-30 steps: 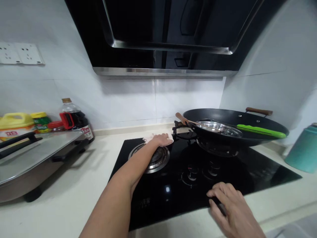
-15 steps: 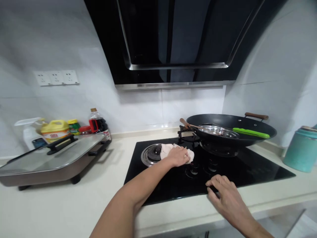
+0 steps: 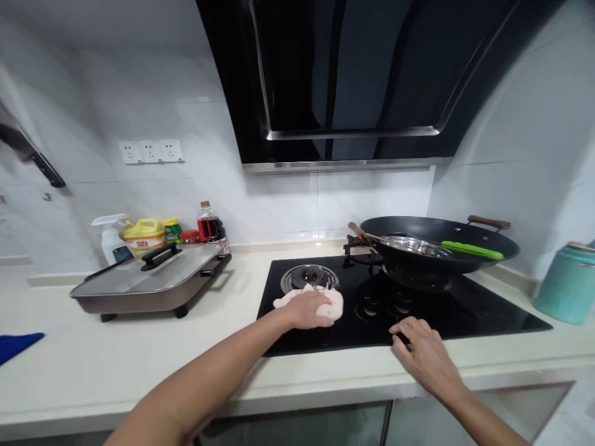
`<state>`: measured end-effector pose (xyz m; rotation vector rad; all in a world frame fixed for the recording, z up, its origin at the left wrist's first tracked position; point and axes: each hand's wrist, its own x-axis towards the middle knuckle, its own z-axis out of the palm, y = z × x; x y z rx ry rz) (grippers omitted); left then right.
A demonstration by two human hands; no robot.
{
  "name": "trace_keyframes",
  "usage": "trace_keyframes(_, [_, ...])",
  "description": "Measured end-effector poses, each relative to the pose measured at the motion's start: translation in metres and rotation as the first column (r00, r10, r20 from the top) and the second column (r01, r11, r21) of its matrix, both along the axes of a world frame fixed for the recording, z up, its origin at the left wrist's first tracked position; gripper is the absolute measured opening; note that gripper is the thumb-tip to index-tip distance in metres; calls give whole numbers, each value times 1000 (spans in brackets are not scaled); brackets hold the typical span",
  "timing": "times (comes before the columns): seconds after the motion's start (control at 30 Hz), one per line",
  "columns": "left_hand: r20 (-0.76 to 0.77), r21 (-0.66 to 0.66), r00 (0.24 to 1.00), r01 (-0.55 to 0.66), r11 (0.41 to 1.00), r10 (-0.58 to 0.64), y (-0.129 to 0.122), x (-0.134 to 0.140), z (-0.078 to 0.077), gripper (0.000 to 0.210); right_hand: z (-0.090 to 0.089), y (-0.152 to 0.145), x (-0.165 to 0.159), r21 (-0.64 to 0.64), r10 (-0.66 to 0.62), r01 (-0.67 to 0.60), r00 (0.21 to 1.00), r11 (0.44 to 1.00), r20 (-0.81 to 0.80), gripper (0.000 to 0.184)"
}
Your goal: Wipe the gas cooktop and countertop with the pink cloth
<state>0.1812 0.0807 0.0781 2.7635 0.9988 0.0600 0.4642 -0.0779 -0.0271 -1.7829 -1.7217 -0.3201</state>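
A pale pinkish-white cloth (image 3: 334, 305) is bunched under my left hand (image 3: 309, 309), whose fingers press it against the black glass cooktop (image 3: 320, 341). The cloth lies just in front of the left burner (image 3: 310, 277), a round metal ring with a dark centre. At the cooktop's front edge, my right hand (image 3: 421, 347) rests with loosely bent fingers, its thumb apart, and nothing in it. Two control knobs (image 3: 370, 305) sit between my hands.
On the right burner stands a black wok (image 3: 444, 263) holding a metal dish (image 3: 413, 246) and a green-handled utensil (image 3: 471, 249). A lidded electric pan (image 3: 149, 303) is at left, bottles behind it. A teal canister (image 3: 564, 285) stands far right; the range hood (image 3: 344, 166) overhangs.
My left hand has drawn the cloth left and nearer, from beside the burner to in front of it. My right hand stays at the cooktop edge. The view has turned left.
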Motion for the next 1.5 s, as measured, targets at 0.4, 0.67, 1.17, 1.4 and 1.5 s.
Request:
trace_keyframes(0.4, [140,-22,918,-371,928,371,53,-103,-2,77,4,-1,-4,24,-6,6,1000,1000,-5,20])
trace_keyframes(0.67, [222,-23,919,-329,944,325,4,-102,-22,65,8,-5,-10,27,-24,25,1000,999,-20,20])
trace_keyframes(1.17, [553,54,825,-173,983,115,-20,67,-45,23,8,-3,-11,87,12,-10,1000,996,-28,17])
trace_keyframes(1.4, [571,169,794,-364,916,211,53,108,-5,36,15,-3,-16,76,-13,17,998,997,-55,15])
trace_keyframes(1.5, [443,171,874,-303,938,201,87,140,2,51,17,-3,-17,73,-11,17,997,997,-81,15])
